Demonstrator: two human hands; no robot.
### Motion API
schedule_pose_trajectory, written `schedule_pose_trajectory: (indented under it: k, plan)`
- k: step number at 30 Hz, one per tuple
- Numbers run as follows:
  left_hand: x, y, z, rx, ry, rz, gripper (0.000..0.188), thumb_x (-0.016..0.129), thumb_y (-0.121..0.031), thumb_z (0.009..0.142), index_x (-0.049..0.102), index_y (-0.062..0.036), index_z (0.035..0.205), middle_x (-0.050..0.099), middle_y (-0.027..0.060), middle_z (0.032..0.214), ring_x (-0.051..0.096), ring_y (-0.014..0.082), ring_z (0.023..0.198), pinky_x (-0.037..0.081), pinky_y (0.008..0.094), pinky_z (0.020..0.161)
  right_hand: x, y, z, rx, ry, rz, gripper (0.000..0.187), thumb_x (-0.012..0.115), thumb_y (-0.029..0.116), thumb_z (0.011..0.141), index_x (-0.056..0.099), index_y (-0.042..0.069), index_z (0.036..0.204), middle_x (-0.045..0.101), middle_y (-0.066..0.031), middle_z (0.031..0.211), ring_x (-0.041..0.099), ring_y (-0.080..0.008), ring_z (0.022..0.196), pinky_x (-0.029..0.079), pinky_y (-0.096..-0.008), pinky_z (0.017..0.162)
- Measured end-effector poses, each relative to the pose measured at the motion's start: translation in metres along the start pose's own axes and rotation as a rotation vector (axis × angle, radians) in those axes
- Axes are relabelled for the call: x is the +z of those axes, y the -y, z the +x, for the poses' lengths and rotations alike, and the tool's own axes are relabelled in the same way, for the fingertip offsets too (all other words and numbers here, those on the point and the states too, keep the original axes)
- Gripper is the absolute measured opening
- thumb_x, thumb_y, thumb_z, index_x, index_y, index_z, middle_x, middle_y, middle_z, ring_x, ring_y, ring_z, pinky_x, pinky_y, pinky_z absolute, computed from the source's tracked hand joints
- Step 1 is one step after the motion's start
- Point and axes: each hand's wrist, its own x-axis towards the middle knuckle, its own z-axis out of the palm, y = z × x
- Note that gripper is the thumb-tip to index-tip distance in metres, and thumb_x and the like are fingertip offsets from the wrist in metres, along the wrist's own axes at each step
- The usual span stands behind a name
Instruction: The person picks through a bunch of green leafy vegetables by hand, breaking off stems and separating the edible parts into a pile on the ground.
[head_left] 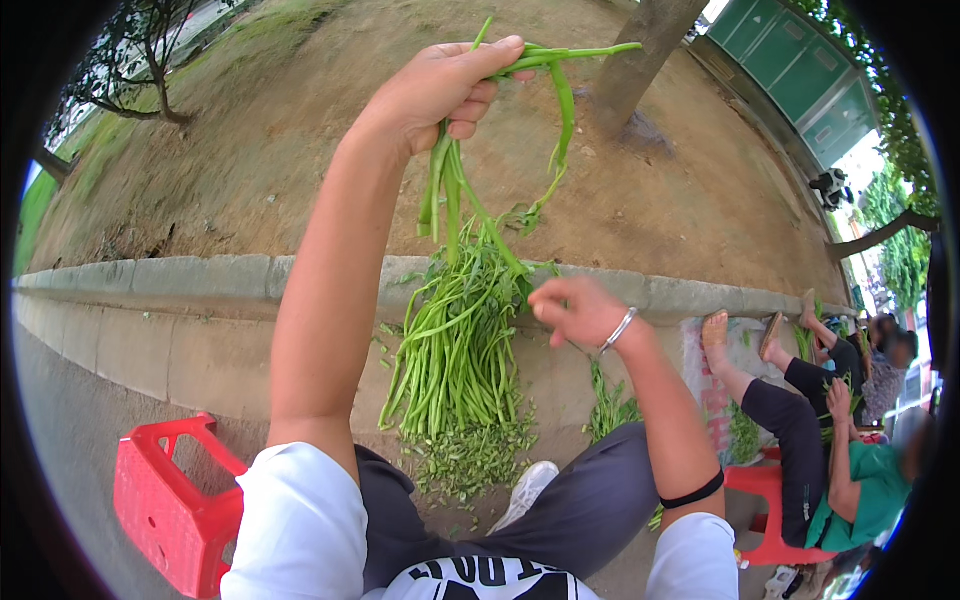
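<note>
**Left hand lifts a few green stems above a heaped pile**

The left hand [440, 95] pinches several stems [452, 205] between thumb and fingers, their ends dangling. The right hand [580, 310] is blurred, fingers bent, near a drooping leafy end; whether its grip has closed on anything, I cannot tell. Below lies the pile [455, 350] on the pavement [220, 360], leaves toward its kerb edge, with short green bits [470, 455] at the near end. The step looks like sorting stems; the next move seems to call for a steady left grip.
</note>
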Motion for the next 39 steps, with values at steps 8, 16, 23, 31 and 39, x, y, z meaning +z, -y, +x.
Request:
schedule_pose_trajectory:
  k: [8, 16, 23, 31, 39]
  plan:
    - [0.029, 0.038, 0.014, -0.118, -0.103, -0.007, 0.035, 0.063, -0.031, 0.081, 0.054, -0.0019, 0.098, 0.034, -0.0078, 0.057, 0.028, 0.0018, 0.043, 0.023, 0.0174, 0.036, 0.009, 0.038, -0.008, -0.455, -0.618, 0.459, 0.042, 0.052, 0.028, 0.088, 0.048, -0.004, 0.114, 0.058, -0.0127, 0.104, 0.057, -0.0169, 0.095, 0.046, -0.0271, 0.077]
    - [0.077, 0.075, 0.021, -0.182, -0.091, -0.181, 0.027, 0.068, -0.015, 0.076, 0.051, -0.0044, 0.093, 0.042, -0.0037, 0.063, 0.037, 0.0044, 0.046, 0.035, 0.0206, 0.038, 0.023, 0.033, 0.005, -0.353, -0.338, 0.745, 0.051, 0.044, 0.042, 0.089, 0.041, -0.002, 0.115, 0.054, -0.0107, 0.1, 0.055, -0.0161, 0.092, 0.044, -0.0265, 0.077]
    - [0.092, 0.089, 0.024, -0.215, -0.044, -0.206, 0.017, 0.061, -0.009, 0.078, 0.051, -0.0027, 0.09, 0.047, 0.0005, 0.065, 0.043, 0.0083, 0.051, 0.04, 0.0229, 0.044, 0.023, 0.038, -0.002, -0.249, -0.317, 0.957, 0.037, 0.04, 0.037, 0.092, 0.045, 0.003, 0.106, 0.047, -0.002, 0.076, 0.048, -0.0112, 0.057, 0.042, -0.0242, 0.05]
    - [0.091, 0.077, 0.021, -0.26, 0.004, -0.417, 0.026, 0.06, -0.015, 0.081, 0.049, 0.0037, 0.095, 0.053, 0.0074, 0.074, 0.055, 0.015, 0.063, 0.049, 0.0282, 0.055, 0.014, 0.047, -0.008, -0.342, -0.39, 1.039, 0.027, 0.04, 0.034, 0.093, 0.044, 0.007, 0.09, 0.039, 0.0022, 0.065, 0.035, -0.0049, 0.044, 0.032, -0.0205, 0.038]
    - [0.078, 0.078, 0.02, -0.17, 0.04, -0.279, 0.047, 0.061, -0.023, 0.082, 0.044, 0.0123, 0.108, 0.056, 0.0134, 0.089, 0.057, 0.0178, 0.08, 0.049, 0.0299, 0.072, 0.006, 0.047, -0.012, -0.334, -0.29, 1.208, 0.027, 0.042, 0.035, 0.092, 0.043, 0.008, 0.089, 0.038, 0.003, 0.064, 0.033, -0.0043, 0.044, 0.031, -0.0194, 0.037]
